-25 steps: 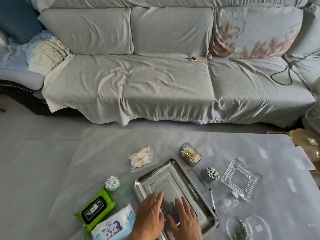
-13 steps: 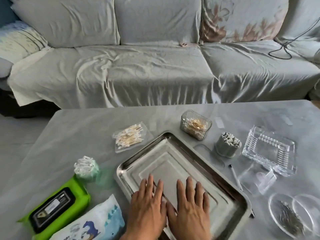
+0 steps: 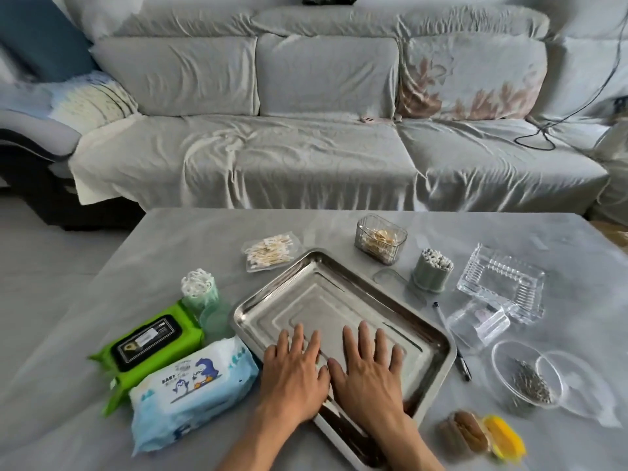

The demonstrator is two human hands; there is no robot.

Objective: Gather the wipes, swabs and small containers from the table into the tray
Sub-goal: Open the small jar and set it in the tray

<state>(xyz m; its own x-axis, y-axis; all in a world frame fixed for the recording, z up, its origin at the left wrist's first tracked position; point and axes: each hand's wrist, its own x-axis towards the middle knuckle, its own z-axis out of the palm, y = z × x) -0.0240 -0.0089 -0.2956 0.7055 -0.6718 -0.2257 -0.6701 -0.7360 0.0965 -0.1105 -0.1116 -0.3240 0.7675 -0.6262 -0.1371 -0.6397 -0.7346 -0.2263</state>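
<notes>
tray (image 3: 343, 294): steel, bare, near centre of worktop (image 3: 153, 260) | left hand (image 3: 295, 372), right hand (image 3: 368, 375): flat inside, grip open, holding nothing | wipes packs (image 3: 190, 385): left | bagged swabs (image 3: 270, 251), swab jar (image 3: 380, 237): far | clear containers (image 3: 499, 283): right

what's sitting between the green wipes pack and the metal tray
In the head view, a pale green cup stands between the green wipes pack and the tray.

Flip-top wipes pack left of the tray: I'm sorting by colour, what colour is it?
Bright green flip-top wipes pack, black lid; head view.
</notes>
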